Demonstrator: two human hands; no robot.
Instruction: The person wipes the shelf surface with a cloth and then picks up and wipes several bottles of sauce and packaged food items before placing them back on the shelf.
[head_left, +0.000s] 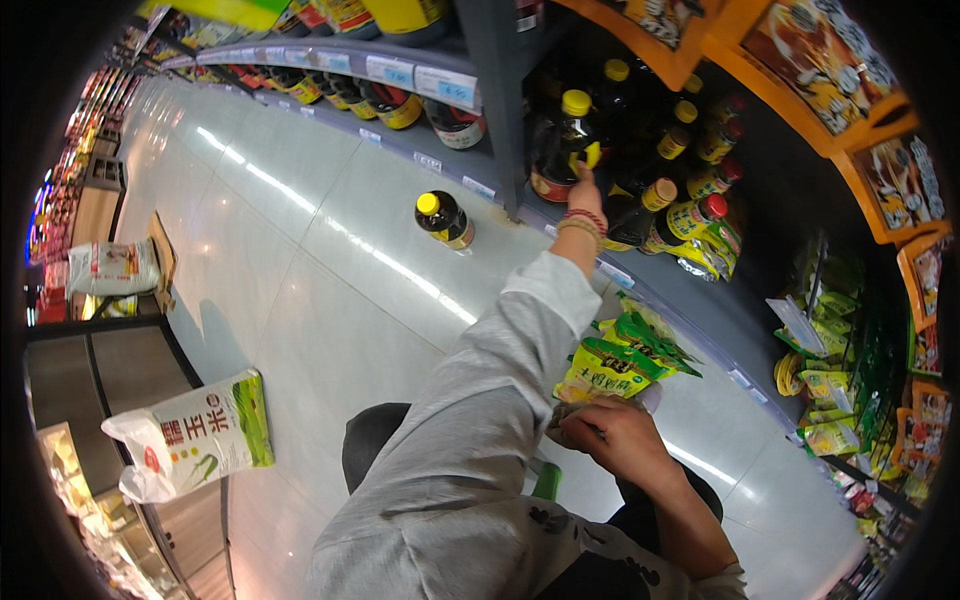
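Observation:
My left hand (586, 193) reaches onto the bottom shelf and grips a large dark sauce bottle (555, 154) with a yellow cap; most of its fingers are hidden. Bracelets circle that wrist. Close to my body, my right hand (619, 439) is closed around a crumpled grey-brown cloth (562, 424). Just beyond it lie green and yellow seasoning packets (619, 360). More dark bottles (637, 214) with yellow and red caps crowd the shelf right of my left hand. On the floor to the left stands another dark bottle (448, 221) with a yellow cap.
An upright shelf post (499, 105) is just left of the gripped bottle. Orange printed boxes (825, 67) overhang at upper right. Along the shelf's front edge (675, 319) run price tags. A printed white sack (199, 439) and a second sack (116, 268) are at left.

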